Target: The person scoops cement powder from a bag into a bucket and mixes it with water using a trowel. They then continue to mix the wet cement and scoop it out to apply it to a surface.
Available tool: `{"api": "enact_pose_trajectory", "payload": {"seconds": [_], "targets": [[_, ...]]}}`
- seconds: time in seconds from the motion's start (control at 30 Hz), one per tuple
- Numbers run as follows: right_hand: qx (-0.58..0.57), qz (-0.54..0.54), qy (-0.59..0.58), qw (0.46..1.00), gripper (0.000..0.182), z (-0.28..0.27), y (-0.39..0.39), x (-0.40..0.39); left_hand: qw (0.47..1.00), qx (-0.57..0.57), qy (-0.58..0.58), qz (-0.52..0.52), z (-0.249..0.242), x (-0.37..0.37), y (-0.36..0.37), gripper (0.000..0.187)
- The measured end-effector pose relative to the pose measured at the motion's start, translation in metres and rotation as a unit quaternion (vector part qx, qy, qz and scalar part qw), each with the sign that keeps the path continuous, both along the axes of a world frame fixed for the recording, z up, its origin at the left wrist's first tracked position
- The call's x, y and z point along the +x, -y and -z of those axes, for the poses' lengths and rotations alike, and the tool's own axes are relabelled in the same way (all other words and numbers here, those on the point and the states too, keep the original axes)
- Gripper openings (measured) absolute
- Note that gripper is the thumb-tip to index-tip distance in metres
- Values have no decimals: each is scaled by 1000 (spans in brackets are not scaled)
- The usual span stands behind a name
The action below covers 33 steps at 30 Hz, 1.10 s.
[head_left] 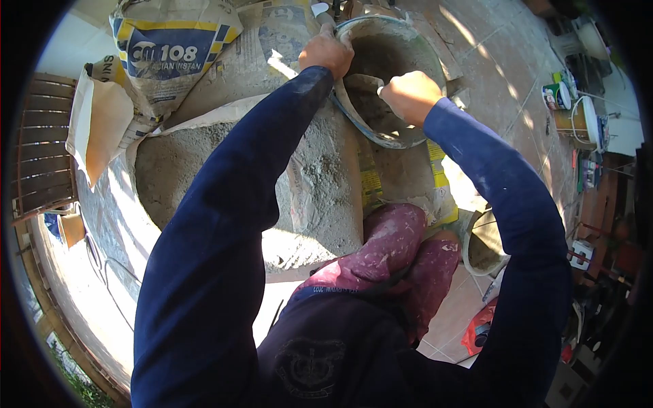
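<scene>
My left hand (328, 53) is closed at the near left rim of a round bucket (437, 54). A tool with a white end (320, 9) sticks up out of its fingers; the kind cannot be made out. Over the bucket's opening, my right hand (411, 96) is wrapped around the pale handle of a trowel (365, 83), which reaches down inside. Grey cement residue coats the bucket's inner wall, and its bottom lies partly in shadow. Left of the bucket, an opened sack holds grey cement powder (320, 183), partly behind my left sleeve.
A printed cement bag (166, 58) stands at upper left beside a torn paper bag (102, 119). A smaller bucket (486, 241) sits by my right knee. Paint pails (575, 126) and clutter line the right side. A wooden slatted piece (44, 143) is at far left.
</scene>
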State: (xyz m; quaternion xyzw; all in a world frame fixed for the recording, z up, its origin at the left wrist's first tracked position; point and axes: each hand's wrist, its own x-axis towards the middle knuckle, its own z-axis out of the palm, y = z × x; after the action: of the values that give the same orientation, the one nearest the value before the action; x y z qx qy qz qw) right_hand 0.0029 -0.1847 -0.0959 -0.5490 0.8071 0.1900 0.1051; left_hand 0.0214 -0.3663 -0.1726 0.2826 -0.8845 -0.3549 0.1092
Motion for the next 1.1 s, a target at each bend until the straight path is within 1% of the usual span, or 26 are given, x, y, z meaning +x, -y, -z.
{"api": "enact_pose_trajectory", "payload": {"seconds": [0.03, 0.07, 0.13, 0.2, 0.23, 0.27, 0.33, 0.43, 0.47, 0.53, 0.63, 0.73, 0.8, 0.87, 0.93, 1.0, 1.03, 1.07, 1.1], "targets": [[72, 15, -20, 997, 15, -8, -4, -6, 1000, 1, 2, 1, 2, 1, 0, 49], [50, 42, 5, 998, 15, -15, -9, -18, 1000, 0, -1, 1, 3, 1, -1, 49], [30, 79, -35, 996, 15, -11, -17, -43, 1000, -1, -7, -2, 4, 2, -1, 49], [-40, 109, -127, 985, 15, 4, -4, -45, 1000, -1, -12, 1, 6, 2, 0, 49], [-64, 120, -153, 979, 16, 11, 3, -41, 1000, -2, -15, 3, 6, 1, 0, 49], [-73, 96, -145, 982, 15, 22, 8, -41, 1000, -2, -11, 6, 3, 0, 0, 49], [-13, 41, -170, 985, 14, 44, 8, -16, 1000, -2, 4, 11, 1, 2, 1, 49], [-7, 17, -47, 999, 15, 6, -15, 4, 1000, -4, -8, 11, 6, 2, 1, 49], [56, 4, -39, 998, 15, 3, -22, -7, 1000, -3, -4, 13, 7, 2, 0, 49], [98, 84, -11, 992, 15, -27, -17, -25, 1000, -2, -1, 10, 7, 1, 1, 49], [-79, 145, -85, 983, 18, -2, -25, -42, 1000, -10, -2, 10, 11, -3, 3, 49], [-77, 148, -121, 979, 18, 49, -23, -28, 1000, -5, -3, 14, 5, 1, 2, 49], [-114, 127, -100, 980, 17, 52, -30, -2, 1000, -4, -9, 11, 2, 0, 3, 49], [-1, 66, -35, 997, 16, 29, -48, 9, 1000, -3, -9, 6, 6, 3, 0, 47], [132, 81, 51, 987, 21, -15, -49, 5, 1000, -11, -17, -1, 7, 0, 0, 44], [70, 189, 132, 971, 28, -41, -53, -16, 1000, -12, -20, 1, 5, -2, 0, 44], [35, 271, 239, 932, 31, -30, -59, -34, 1000, -12, -18, 0, 7, 0, 0, 44], [7, 297, 237, 925, 26, -35, -56, -33, 1000, -12, -17, -3, 9, 1, 1, 44], [35, 324, 275, 905, 25, -41, -47, -30, 1000, -14, -17, -3, 11, 1, 0, 44]]}}
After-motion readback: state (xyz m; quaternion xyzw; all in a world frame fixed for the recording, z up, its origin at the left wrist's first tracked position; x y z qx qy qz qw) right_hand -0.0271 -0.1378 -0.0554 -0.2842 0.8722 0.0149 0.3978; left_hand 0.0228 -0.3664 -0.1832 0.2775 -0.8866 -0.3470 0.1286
